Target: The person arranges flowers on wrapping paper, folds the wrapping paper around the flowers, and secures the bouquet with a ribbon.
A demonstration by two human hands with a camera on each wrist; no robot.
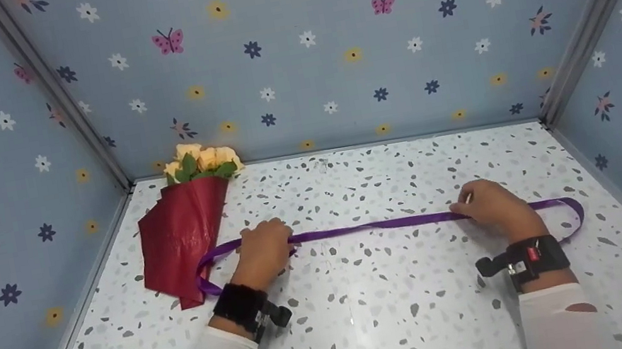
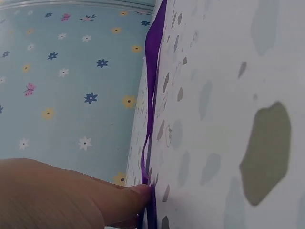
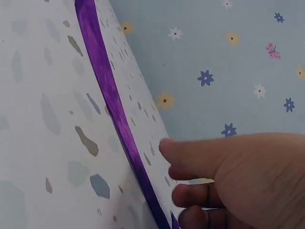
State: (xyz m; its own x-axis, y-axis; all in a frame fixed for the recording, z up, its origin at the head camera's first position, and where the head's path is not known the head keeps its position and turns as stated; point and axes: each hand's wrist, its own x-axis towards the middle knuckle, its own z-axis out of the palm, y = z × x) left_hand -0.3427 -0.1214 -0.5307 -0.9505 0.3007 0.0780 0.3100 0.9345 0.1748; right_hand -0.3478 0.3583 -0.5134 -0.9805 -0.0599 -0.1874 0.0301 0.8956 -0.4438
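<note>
A long purple ribbon (image 1: 384, 225) stretches across the speckled tabletop between the hands. My left hand (image 1: 263, 250) pinches it near its left part, and in the left wrist view the thumb (image 2: 126, 202) presses against the ribbon (image 2: 152, 57). Beyond that hand, the ribbon loops over the lower part of a bouquet with red wrapping (image 1: 187, 234). My right hand (image 1: 492, 206) hovers at the ribbon's right part, fingers loosely bent. In the right wrist view, the ribbon (image 3: 114, 105) runs past the fingertips (image 3: 178, 194); the lowest fingers are cut off. A curved end comes out right of this hand.
Peach-coloured roses (image 1: 209, 159) top the bouquet, close to the rear panel. Blue flower-printed panels (image 1: 316, 58) stand at the back and both sides of the white speckled table (image 1: 374, 317), with grey metal strips (image 1: 55, 85) at the corners.
</note>
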